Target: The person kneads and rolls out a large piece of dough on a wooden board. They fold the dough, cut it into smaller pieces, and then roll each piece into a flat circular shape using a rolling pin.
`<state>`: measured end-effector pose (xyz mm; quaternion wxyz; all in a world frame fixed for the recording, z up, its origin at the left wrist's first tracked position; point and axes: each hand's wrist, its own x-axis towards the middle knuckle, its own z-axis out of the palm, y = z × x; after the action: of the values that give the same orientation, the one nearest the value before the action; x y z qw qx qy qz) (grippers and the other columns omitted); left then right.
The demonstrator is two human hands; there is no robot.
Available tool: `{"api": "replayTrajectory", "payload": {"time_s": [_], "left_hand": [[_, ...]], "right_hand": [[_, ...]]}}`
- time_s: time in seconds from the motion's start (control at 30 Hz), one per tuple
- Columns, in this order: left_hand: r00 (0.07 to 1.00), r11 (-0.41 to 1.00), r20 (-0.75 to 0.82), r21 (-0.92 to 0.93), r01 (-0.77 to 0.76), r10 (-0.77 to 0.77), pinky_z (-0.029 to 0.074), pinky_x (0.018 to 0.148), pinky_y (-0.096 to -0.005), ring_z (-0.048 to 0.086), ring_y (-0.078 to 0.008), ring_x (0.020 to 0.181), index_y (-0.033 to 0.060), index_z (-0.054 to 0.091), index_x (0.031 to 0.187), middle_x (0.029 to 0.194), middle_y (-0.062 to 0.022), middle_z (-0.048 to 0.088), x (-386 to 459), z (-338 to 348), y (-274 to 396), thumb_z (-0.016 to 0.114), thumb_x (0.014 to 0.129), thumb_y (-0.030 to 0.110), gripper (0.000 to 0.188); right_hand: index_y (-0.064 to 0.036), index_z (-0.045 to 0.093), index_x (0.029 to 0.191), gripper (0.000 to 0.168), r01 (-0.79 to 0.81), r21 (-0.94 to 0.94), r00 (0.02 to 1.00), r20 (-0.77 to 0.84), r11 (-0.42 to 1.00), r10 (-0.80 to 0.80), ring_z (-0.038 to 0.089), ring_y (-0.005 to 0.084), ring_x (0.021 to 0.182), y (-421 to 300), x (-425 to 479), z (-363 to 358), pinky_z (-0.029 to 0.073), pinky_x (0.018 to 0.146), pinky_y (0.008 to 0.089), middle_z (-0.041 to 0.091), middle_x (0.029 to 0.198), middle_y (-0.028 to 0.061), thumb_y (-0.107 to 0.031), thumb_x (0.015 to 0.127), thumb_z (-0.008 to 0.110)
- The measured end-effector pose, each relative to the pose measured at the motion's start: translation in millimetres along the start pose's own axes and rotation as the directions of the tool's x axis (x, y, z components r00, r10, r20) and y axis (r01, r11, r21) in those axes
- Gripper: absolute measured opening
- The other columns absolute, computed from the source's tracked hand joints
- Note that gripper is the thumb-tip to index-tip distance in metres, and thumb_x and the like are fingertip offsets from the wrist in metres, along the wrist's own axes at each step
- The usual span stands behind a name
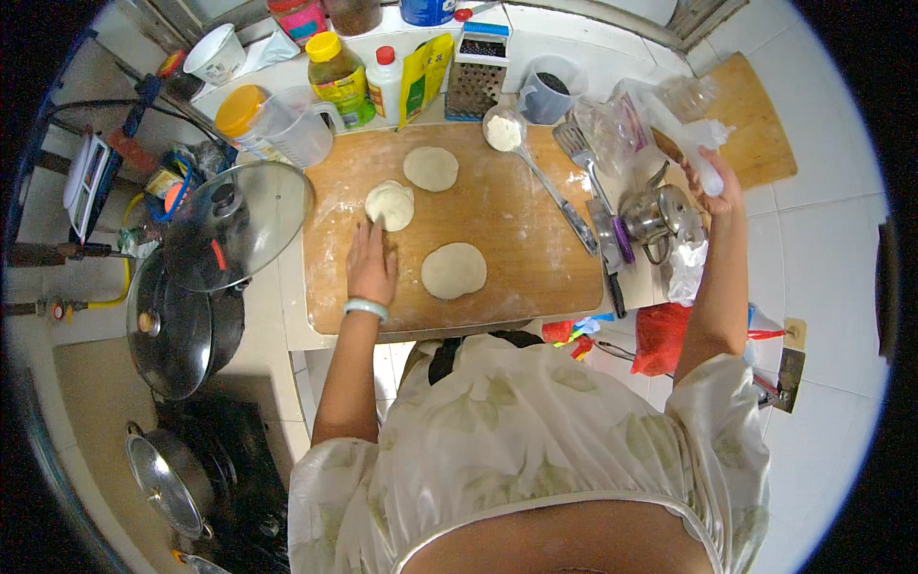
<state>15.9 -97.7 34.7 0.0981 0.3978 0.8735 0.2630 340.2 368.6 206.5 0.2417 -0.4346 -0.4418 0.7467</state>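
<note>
My left hand [371,262] lies flat on a floured wooden board [531,287], its fingertips at the near edge of a small thick dough round [391,203]. It grips nothing. Two flatter dough discs rest on the same board, one [431,168] farther back and the other [454,270] nearer me. Out to the right, my right hand [719,183] is closed around a whitish translucent plastic cylinder [710,174], held up above the crowded counter. The cylinder's exact kind is unclear. A metal ladle [534,168] with white flour in its bowl lies across the board's right side.
A slotted spatula [592,161], a knife [614,283] and a steel pot [651,213] crowd the right. Bottles [341,82] and a box grater [477,79] line the back. At left stand a glass lid [265,215], a lidded pan [176,337] and the stove [237,459].
</note>
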Motion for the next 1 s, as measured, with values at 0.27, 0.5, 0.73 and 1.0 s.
{"api": "replayTrajectory", "payload": {"time_s": [0.27,0.5,0.73,1.0], "left_hand": [[0.978,0.964,0.204,0.266,-0.006,-0.05,0.008,0.109,-0.0496,0.007,-0.0283,0.138,0.0063,0.008,0.143,0.15,-0.0117,0.005,61.0,35.5,-18.8,0.043,0.09,0.028,0.067],[0.991,0.96,-0.132,-0.275,-0.055,0.019,0.012,0.109,-0.0469,0.025,-0.0364,0.131,0.0026,0.027,0.138,0.141,-0.0204,0.029,63.9,6.5,-37.8,0.052,0.086,0.018,0.059],[0.981,0.956,0.002,0.225,-0.19,0.194,0.014,0.108,-0.0478,0.019,-0.0377,0.133,0.0027,0.028,0.137,0.143,-0.0255,0.019,29.8,4.2,-7.6,0.048,0.088,0.029,0.059],[0.99,0.931,-0.01,0.341,-0.13,0.142,0.009,0.106,-0.0554,0.013,-0.0395,0.135,0.0028,0.023,0.14,0.145,-0.0251,0.014,30.2,21.5,-3.0,0.047,0.085,0.043,0.071]], "right_hand": [[-0.004,0.048,0.119,0.048,0.199,-0.401,0.954,-0.127,0.894,-0.27,0.058,0.0147,0.058,84.8,-174.2,72.5,0.05,0.052,0.027,0.057,0.086,0.0075,-0.003,0.072,0.055],[-0.008,0.053,0.118,0.062,0.26,-0.925,0.95,0.193,0.276,-0.247,0.06,0.0308,0.093,207.0,-166.8,103.9,0.049,0.078,0.0372,0.059,0.109,0.0148,0.001,0.059,0.066],[-0.015,0.055,0.115,0.058,0.633,-0.77,0.774,0.63,0.073,-0.061,0.049,0.0329,0.111,249.1,-91.3,182.0,0.038,0.094,0.0425,0.054,0.117,0.0127,-0.017,0.06,0.072],[-0.009,0.041,0.13,0.056,0.394,-0.863,0.817,0.487,-0.316,-0.31,0.022,0.0341,0.133,282.2,-62.5,197.0,0.017,0.105,0.0543,0.023,0.144,0.0173,-0.042,0.085,0.048]]}}
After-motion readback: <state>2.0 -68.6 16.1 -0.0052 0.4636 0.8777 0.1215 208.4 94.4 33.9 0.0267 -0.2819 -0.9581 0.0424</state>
